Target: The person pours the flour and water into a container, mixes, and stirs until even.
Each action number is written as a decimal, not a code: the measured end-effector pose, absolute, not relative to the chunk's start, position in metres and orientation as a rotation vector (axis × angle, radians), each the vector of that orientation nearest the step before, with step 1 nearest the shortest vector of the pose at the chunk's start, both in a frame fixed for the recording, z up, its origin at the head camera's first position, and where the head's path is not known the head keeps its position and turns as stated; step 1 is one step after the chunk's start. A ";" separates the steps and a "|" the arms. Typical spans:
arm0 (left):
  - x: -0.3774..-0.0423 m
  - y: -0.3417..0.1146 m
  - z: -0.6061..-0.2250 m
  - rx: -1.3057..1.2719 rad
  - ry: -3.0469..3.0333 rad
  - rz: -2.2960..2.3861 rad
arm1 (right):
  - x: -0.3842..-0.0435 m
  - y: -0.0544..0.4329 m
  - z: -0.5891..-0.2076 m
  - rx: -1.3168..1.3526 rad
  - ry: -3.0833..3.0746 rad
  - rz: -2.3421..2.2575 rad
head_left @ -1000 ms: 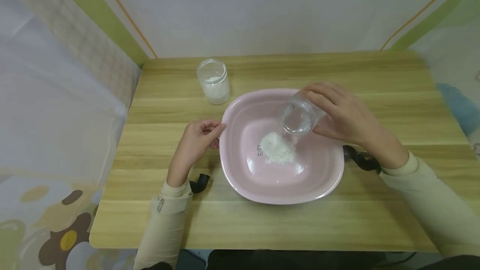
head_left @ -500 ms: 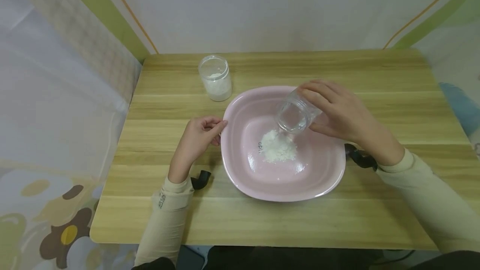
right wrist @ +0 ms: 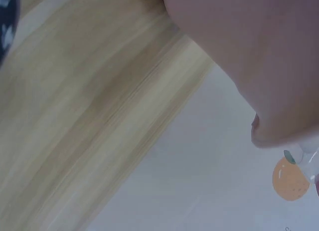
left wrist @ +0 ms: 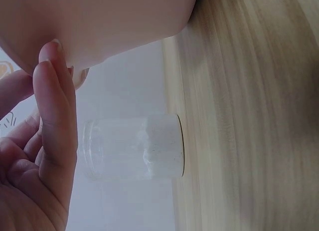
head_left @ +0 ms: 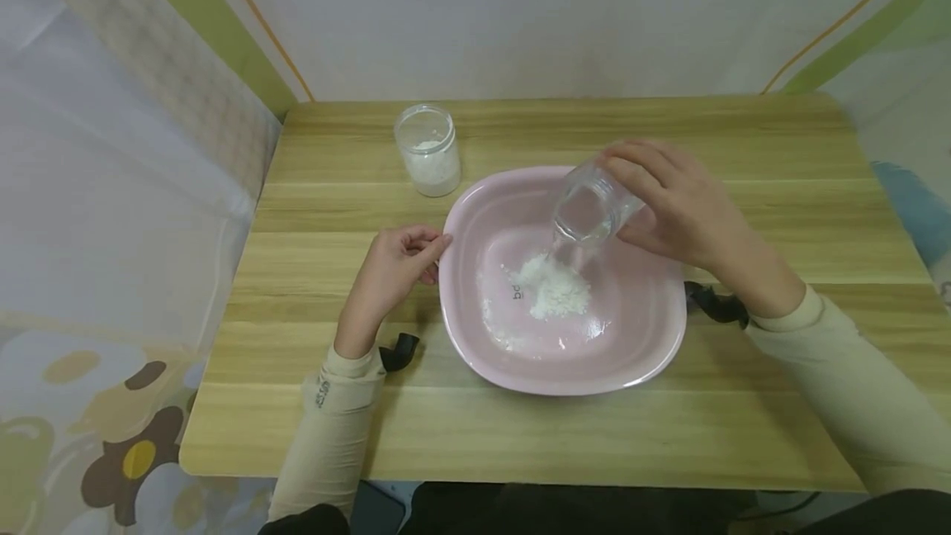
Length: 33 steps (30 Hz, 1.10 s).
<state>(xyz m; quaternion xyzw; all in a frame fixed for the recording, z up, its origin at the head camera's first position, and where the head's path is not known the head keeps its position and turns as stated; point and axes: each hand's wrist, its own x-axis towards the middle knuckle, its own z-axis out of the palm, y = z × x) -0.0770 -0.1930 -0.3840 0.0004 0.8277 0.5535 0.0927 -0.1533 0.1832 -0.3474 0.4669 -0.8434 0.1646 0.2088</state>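
My right hand (head_left: 687, 209) grips a clear jar (head_left: 583, 209), tilted over the pink basin (head_left: 642, 329). Clear liquid runs from its mouth onto a mound of white powder (head_left: 559, 291) in the basin. At the basin's left rim, my left hand (head_left: 394, 271) pinches the edge, thumb on top and fingers beneath. The left wrist view shows those fingers (left wrist: 56, 96) against the basin's outer wall (left wrist: 124, 21). In the right wrist view the basin wall (right wrist: 259, 51) fills the upper right, and the right hand is out of sight there.
A second clear jar (head_left: 431, 159), open and partly filled with white powder, stands upright behind the basin's left side. Everything rests on a wood-grain table (head_left: 297, 428). A printed curtain (head_left: 520, 40) hangs along its back edge. Black curved pieces (head_left: 399, 352) show by each wrist.
The right hand has raised the jar slightly, and liquid now pours from it. The powder mound is spreading, with wet patches on the basin floor to its left. The left hand keeps its place.
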 end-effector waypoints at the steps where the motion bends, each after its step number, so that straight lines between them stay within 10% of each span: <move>1: -0.077 -0.193 -0.384 -0.001 2.456 1.644 | -0.154 0.184 -0.347 1.297 -2.348 0.458; 33: -0.078 -0.194 -0.384 -0.018 2.442 1.645 | -0.148 0.217 -0.335 1.248 -2.454 0.437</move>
